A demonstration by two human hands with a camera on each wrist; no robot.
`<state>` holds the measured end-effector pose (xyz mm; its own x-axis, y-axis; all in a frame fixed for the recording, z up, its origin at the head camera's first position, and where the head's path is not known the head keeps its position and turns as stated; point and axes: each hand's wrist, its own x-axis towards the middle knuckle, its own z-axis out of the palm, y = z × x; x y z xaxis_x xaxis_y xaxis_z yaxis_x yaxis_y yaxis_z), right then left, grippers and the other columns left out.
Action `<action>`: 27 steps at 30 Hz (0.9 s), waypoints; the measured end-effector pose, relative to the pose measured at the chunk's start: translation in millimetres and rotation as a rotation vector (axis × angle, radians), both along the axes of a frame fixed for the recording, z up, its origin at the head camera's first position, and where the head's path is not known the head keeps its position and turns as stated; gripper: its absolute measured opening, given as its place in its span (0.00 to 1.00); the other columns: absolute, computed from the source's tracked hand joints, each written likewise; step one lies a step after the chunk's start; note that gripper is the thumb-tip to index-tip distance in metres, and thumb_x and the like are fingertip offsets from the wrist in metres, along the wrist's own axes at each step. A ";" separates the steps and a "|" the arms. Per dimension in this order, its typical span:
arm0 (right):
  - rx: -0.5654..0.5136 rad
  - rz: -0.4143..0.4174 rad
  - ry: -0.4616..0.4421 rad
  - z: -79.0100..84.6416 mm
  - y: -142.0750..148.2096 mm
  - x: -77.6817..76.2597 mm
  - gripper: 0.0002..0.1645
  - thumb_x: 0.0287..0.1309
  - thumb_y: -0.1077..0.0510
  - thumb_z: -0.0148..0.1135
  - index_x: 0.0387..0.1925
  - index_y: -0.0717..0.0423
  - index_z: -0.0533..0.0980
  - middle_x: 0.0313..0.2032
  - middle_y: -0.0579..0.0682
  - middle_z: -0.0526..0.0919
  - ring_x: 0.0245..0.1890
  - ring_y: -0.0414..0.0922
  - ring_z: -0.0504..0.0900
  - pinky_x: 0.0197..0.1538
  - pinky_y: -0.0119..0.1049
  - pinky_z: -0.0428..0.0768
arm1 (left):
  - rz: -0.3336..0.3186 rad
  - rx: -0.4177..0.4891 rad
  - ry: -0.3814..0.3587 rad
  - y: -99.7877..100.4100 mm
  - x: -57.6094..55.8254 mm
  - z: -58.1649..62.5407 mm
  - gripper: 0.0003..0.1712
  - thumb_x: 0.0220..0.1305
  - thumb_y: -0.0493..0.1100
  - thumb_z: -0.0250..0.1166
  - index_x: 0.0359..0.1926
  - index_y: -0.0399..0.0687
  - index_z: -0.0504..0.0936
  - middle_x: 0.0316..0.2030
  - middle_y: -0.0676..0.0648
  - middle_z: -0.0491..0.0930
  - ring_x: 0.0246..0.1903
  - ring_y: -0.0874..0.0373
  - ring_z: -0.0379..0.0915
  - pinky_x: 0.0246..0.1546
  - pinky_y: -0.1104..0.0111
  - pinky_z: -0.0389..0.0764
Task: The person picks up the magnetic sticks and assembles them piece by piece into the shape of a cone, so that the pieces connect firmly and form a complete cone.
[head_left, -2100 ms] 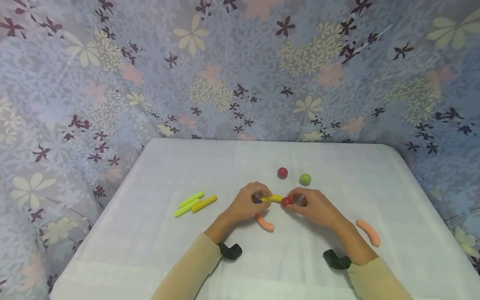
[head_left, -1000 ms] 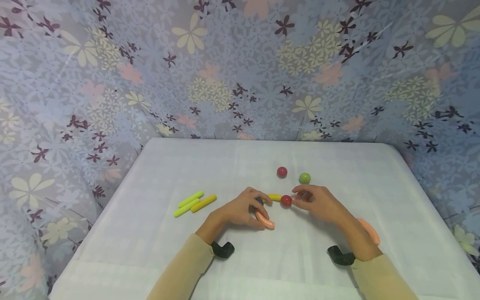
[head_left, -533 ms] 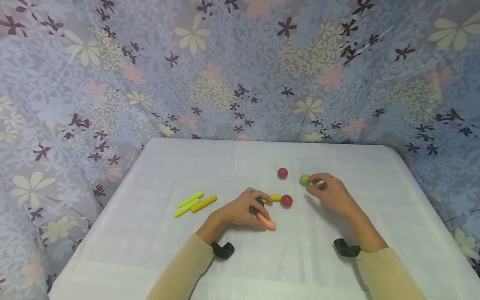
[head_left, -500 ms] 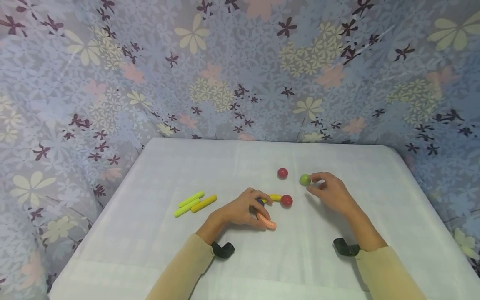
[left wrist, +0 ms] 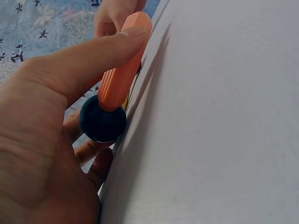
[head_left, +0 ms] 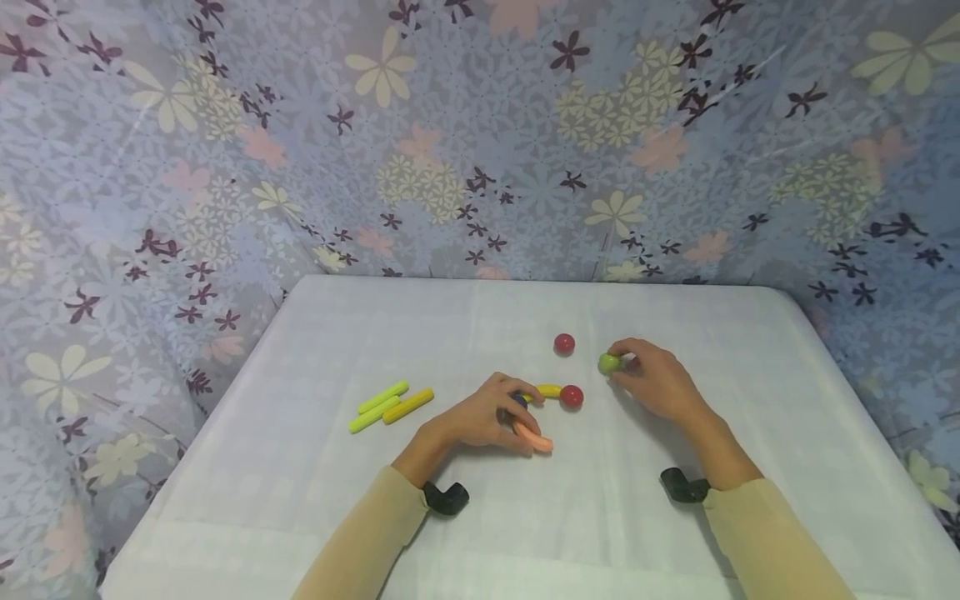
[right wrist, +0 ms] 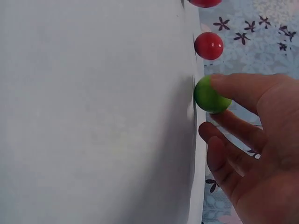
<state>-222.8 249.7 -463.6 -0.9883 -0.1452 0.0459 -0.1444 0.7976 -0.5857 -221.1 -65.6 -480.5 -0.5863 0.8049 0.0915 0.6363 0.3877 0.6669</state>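
Note:
My left hand [head_left: 483, 419] grips an orange curved stick [head_left: 534, 440] on the white table [head_left: 315, 500]. In the left wrist view the thumb [left wrist: 88, 51] presses along that orange stick [left wrist: 122, 72], whose end meets a dark blue ball [left wrist: 103, 124]. A yellow curved stick [head_left: 550, 390] runs from the blue ball to a red ball [head_left: 572, 397]. My right hand [head_left: 651, 382] pinches a green ball [head_left: 608, 363] on the table. In the right wrist view a fingertip [right wrist: 224, 83] lies on the green ball [right wrist: 208, 96], with the other fingers curled below it.
A second red ball [head_left: 564, 343] lies behind the chain, also seen as a red ball [right wrist: 209, 45] in the right wrist view. Two yellow-green sticks [head_left: 377, 406] and a yellow stick [head_left: 408, 406] lie at the left. A flowered cloth [head_left: 480, 142] hangs behind the table.
My right hand left the red ball on the chain, moved back and right, and closed on the green ball. My left hand shifted from the yellow stick to the orange curved stick.

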 end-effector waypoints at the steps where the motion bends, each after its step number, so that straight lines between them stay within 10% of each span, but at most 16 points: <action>1: 0.006 -0.005 0.005 0.1 -0.4 -0.1 0.19 0.58 0.59 0.65 0.51 0.52 0.74 0.52 0.54 0.78 0.47 0.54 0.76 0.49 0.54 0.74 | 0.001 0.002 0.003 -0.1 -0.2 -0.5 0.13 0.47 0.55 0.77 0.36 0.67 0.88 0.58 0.59 0.71 0.59 0.65 0.52 0.60 0.62 0.60; 27: -0.071 0.073 -0.017 2.7 -11.1 22.0 0.20 0.55 0.51 0.69 0.50 0.50 0.78 0.41 0.45 0.81 0.39 0.45 0.78 0.40 0.42 0.76 | 0.034 0.038 0.004 0.0 -0.8 -7.3 0.14 0.45 0.58 0.77 0.36 0.69 0.88 0.56 0.61 0.72 0.58 0.66 0.53 0.60 0.61 0.60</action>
<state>-200.8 238.6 -460.9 -0.9759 -0.2141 0.0419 -0.1903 0.7419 -0.6429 -221.9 -65.6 -487.8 -0.6129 0.7803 0.1242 0.6258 0.3835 0.6792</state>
